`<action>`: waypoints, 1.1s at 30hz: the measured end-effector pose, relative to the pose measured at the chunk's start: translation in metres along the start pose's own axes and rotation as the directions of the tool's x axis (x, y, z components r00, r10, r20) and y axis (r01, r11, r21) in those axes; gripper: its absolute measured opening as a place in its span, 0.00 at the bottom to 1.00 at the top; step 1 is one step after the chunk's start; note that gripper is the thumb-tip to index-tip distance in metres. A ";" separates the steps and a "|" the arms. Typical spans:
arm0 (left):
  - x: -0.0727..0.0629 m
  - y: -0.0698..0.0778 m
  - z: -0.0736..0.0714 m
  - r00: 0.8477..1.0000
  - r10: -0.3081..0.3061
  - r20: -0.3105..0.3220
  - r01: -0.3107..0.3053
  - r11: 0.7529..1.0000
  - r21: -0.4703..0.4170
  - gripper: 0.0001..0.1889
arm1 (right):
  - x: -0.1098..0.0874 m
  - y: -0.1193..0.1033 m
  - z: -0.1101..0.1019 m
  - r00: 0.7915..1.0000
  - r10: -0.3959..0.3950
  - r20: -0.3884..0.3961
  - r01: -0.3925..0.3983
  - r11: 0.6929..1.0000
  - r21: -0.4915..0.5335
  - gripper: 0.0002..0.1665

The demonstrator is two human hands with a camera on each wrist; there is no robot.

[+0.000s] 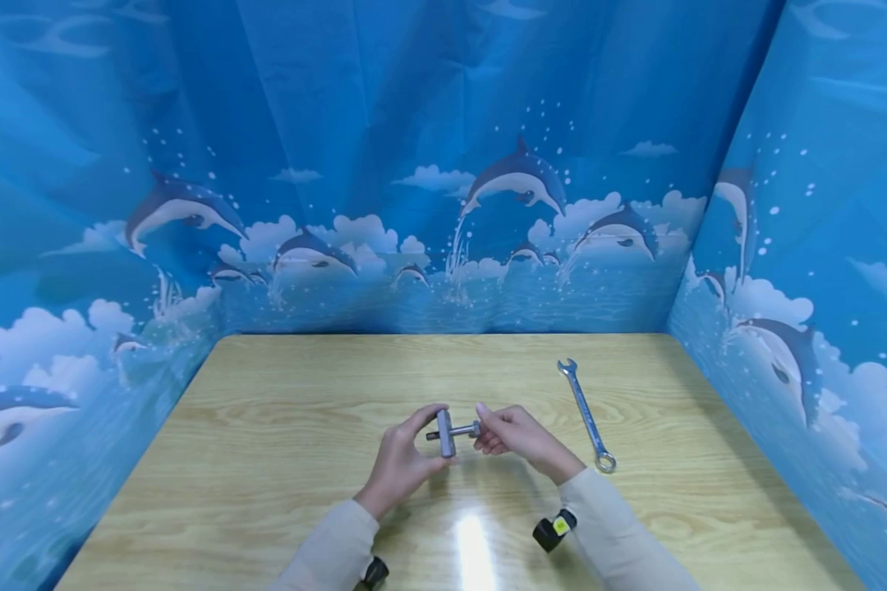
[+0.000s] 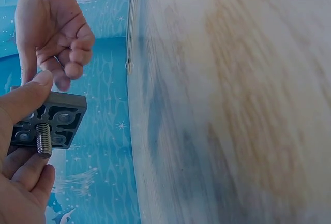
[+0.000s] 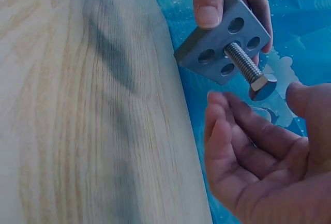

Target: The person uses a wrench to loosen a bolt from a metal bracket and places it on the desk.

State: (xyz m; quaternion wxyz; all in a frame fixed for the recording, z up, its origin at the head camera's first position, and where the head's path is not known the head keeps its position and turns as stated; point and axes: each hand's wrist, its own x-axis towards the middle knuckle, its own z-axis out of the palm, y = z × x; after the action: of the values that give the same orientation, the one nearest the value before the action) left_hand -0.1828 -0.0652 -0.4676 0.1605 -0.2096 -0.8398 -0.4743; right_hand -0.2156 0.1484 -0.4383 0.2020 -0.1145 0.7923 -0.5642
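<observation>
Left hand point(image 1: 402, 461): while its thumb presses one edge of the plate point(image 1: 446, 443), its fingers hold the opposite edge; the grip is clamped on the plate.
Plate: it is held above the table point(image 1: 266, 410), between both hands.
Bolt point(image 1: 463, 430): it passes through the plate's middle, threaded end to the left, hex head to the right.
Right hand point(image 1: 519, 437): thumb and bent fingers are apart, just beside the bolt's head.
Wrench point(image 1: 586, 413): it lies on the table, ring end nearer.
</observation>
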 end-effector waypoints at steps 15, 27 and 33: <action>-0.001 0.000 0.000 1.000 0.006 0.007 -0.006 1.000 -0.008 0.41 | -0.002 -0.002 0.002 0.995 -0.066 -0.079 0.063 0.997 -0.040 0.16; 0.000 0.001 -0.001 1.000 -0.009 0.012 0.009 1.000 -0.001 0.41 | 0.000 -0.001 0.007 0.988 -0.048 -0.148 0.046 0.999 -0.022 0.15; 0.000 0.001 -0.002 1.000 -0.011 0.015 0.011 1.000 0.008 0.41 | 0.000 0.000 0.006 0.990 -0.068 -0.124 0.063 0.997 -0.041 0.14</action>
State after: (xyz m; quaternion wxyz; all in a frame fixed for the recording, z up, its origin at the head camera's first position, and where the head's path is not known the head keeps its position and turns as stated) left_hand -0.1822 -0.0660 -0.4660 0.1521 -0.2079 -0.8441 -0.4703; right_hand -0.2125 0.1435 -0.4394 0.1312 -0.1084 0.8095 -0.5619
